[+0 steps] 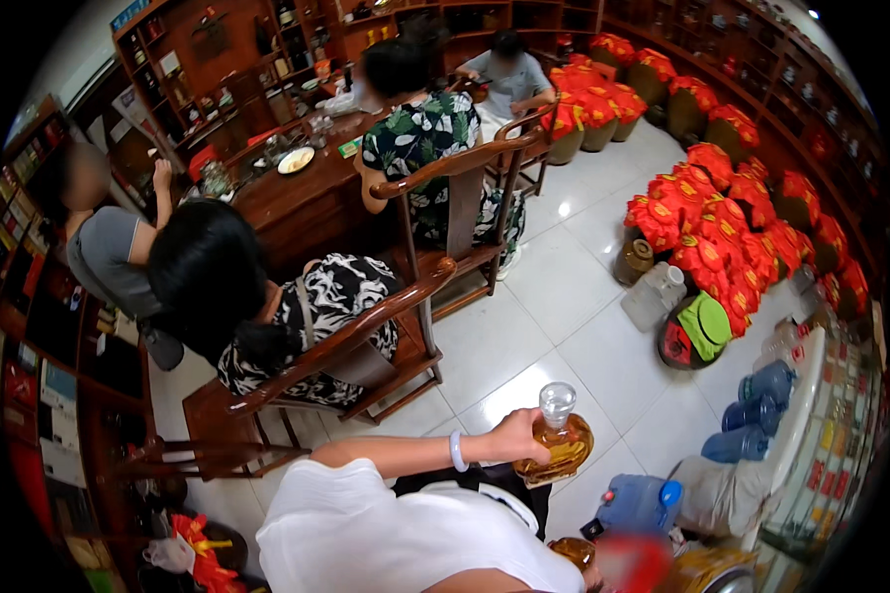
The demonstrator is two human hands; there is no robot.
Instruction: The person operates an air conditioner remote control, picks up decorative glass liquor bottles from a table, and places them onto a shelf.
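A round glass bottle (556,442) of amber liquid, with a glass stopper, sits in the left hand (512,435), whose grip is clenched around its body, held in the air over the white tile floor (524,326). Below the bottle lies a blue jug (635,502). A loose grip would likely drop and shatter it; tilting could spill. The right hand's grip is out of view.

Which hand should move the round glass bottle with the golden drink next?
Probably the left. The left hand already grips the glass bottle by its round body, holding it up off the floor. The right hand does not show in the picture.
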